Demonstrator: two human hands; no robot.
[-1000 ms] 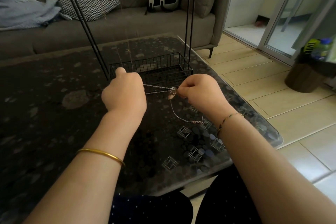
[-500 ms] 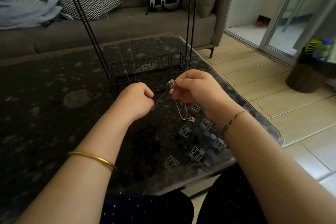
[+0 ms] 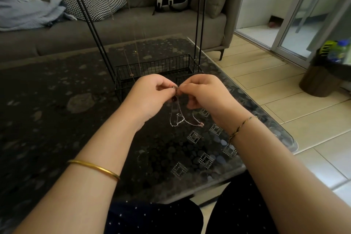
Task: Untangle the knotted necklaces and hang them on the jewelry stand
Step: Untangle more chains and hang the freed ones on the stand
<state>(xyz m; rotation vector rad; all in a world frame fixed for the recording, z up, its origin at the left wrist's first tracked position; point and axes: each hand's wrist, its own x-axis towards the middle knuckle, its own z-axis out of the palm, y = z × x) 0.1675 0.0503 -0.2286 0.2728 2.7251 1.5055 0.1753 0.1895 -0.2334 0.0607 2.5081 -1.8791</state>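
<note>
Necklaces [image 3: 178, 119] of thin silver chain dangle knotted above the dark pebble-patterned glass bench [image 3: 57, 100]. Left grip [image 3: 152, 95] and right grip [image 3: 205, 95] meet, each pinching the tangle's top, just before the black wire jewelry stand [image 3: 157, 65].

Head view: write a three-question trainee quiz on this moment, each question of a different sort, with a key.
1. True or false: the tangled necklaces dangle in front of the wire basket, not inside it.
2. Which wrist wears the gold bangle? A left, B right.
3. Fill in: the left hand and right hand both ___ the chains at the top.
Key: 1 true; 2 A; 3 pinch.
</note>
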